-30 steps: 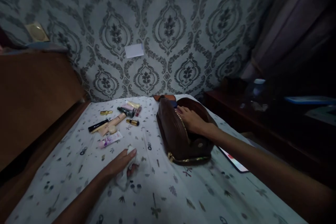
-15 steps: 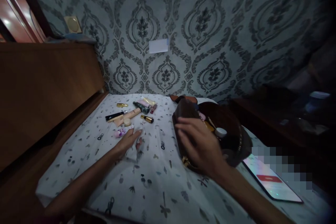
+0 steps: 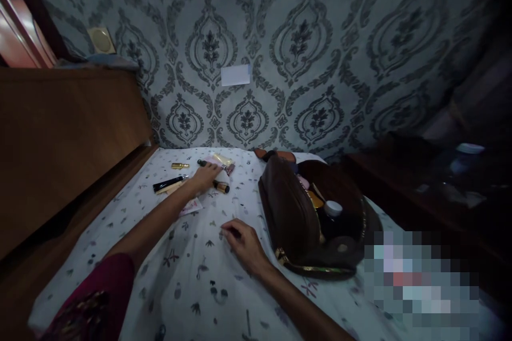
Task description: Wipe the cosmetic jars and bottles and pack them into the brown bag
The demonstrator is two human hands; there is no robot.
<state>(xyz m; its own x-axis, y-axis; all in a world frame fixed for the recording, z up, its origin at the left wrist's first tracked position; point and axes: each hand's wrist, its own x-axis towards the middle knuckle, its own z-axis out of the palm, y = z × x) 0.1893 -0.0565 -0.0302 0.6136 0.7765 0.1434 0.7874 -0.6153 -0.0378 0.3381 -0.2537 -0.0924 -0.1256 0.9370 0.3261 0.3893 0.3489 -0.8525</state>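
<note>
My left hand (image 3: pixel 205 177) reaches palm down over a small group of cosmetics, its fingers stretched across a dark green tube (image 3: pixel 201 162); their undersides are hidden. Close to those fingers lie a pale yellow tube (image 3: pixel 224 159) and a black-and-gold tube (image 3: pixel 221 187). Under my left forearm, partly covered, are a black tube (image 3: pixel 167 184) and a white packet with pink marks (image 3: pixel 192 206). My right hand (image 3: pixel 245 245) hovers or rests over the sheet, fingers loosely bent with a gap at the thumb and nothing visible in it. A brown bag (image 3: pixel 286 208) stands unzipped to its right.
Inside the bag show a white-capped container (image 3: pixel 333 209) and an orange item (image 3: pixel 315 200). A gold tube (image 3: pixel 180 165) lies on the patterned sheet (image 3: pixel 224 287). An orange-brown item (image 3: pixel 282 156) sits behind the bag. A wooden board (image 3: pixel 76 133) borders the left; patterned wallpaper rises behind.
My left hand has moved up from the crumpled white packet to the dark green tube. My right hand has left the bag's edge and moved left over the sheet.
</note>
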